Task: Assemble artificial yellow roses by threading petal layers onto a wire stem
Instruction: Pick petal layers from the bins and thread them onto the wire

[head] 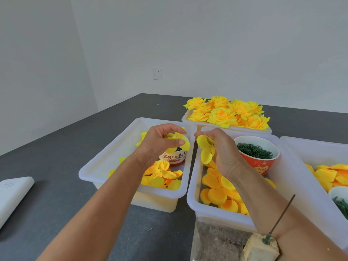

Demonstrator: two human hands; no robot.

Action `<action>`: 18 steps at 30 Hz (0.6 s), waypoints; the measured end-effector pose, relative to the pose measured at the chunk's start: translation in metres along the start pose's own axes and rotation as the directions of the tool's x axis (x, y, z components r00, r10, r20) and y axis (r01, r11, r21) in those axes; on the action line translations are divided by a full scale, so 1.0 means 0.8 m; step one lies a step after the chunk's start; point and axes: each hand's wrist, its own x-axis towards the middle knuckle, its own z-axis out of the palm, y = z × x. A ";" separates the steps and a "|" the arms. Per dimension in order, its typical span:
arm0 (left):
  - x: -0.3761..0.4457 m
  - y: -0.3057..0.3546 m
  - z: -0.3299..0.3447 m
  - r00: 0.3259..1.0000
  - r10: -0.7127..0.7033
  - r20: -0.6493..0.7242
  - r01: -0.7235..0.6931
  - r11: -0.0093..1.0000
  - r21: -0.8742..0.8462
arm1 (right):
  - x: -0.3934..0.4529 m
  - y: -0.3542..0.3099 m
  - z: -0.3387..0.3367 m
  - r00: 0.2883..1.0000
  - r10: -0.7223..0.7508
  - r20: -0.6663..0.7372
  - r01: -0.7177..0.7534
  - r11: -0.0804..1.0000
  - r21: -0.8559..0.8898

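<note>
- One thin wire stem stands tilted at the near right edge, its green base stuck in a tan foam block, just beside the person's right forearm.
- A clear plastic bag lies left of the block, and a white flat object rests on the dark grey table at the near left.
- Three white bins sit side by side: the left bin holds loose yellow petals and a red-and-white paper cup; the middle bin holds round orange-yellow petal layers and a red cup of green rings; the right bin holds more petals and is partly cut off by the frame.
- Above the left bin, the left hand has its fingers curled round a small yellow petal piece, gripping it between thumb and fingertips.
- Above the middle bin, the right hand pinches a frilled yellow petal cluster, which hangs down from its fingers; the two hands are near each other but apart.
- Farthest off, a white tray carries a heap of finished yellow roses, with a wall socket on the white wall behind.
</note>
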 end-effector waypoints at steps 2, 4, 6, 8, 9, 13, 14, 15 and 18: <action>0.000 -0.002 0.000 1.000 -0.007 -0.030 0.010 0.996 0.084 | -0.001 0.000 -0.001 1.000 0.011 0.003 -0.011 1.000 -0.018; -0.001 -0.002 0.003 0.999 -0.014 -0.038 0.019 0.991 0.130 | -0.002 0.001 -0.002 0.999 -0.047 0.028 0.048 0.998 -0.035; -0.001 0.000 0.005 0.998 -0.021 -0.059 0.031 0.987 0.158 | -0.002 0.003 -0.005 0.993 -0.112 0.034 0.113 0.993 -0.026; -0.003 0.005 0.007 0.998 -0.032 -0.057 0.038 0.995 0.097 | -0.002 0.005 -0.007 0.985 -0.173 0.017 0.173 0.984 -0.033; -0.003 0.006 0.008 0.998 -0.035 -0.055 0.038 0.998 0.056 | -0.001 0.006 -0.008 0.980 -0.199 0.008 0.199 0.979 -0.045; -0.006 0.007 0.008 0.999 -0.031 0.023 0.030 0.998 0.048 | 0.000 0.008 -0.006 0.962 -0.272 0.012 0.271 0.955 -0.117; -0.006 0.006 0.008 0.999 -0.030 0.035 0.027 0.997 0.077 | 0.000 0.009 -0.006 0.958 -0.285 0.020 0.285 0.948 -0.139; -0.005 0.005 0.007 0.999 -0.025 0.039 0.021 0.994 0.106 | 0.000 0.010 -0.005 0.955 -0.294 0.027 0.294 0.943 -0.152; -0.003 0.001 0.007 0.999 -0.023 0.039 0.017 0.990 0.138 | 0.002 0.012 -0.004 0.951 -0.308 0.025 0.308 0.936 -0.171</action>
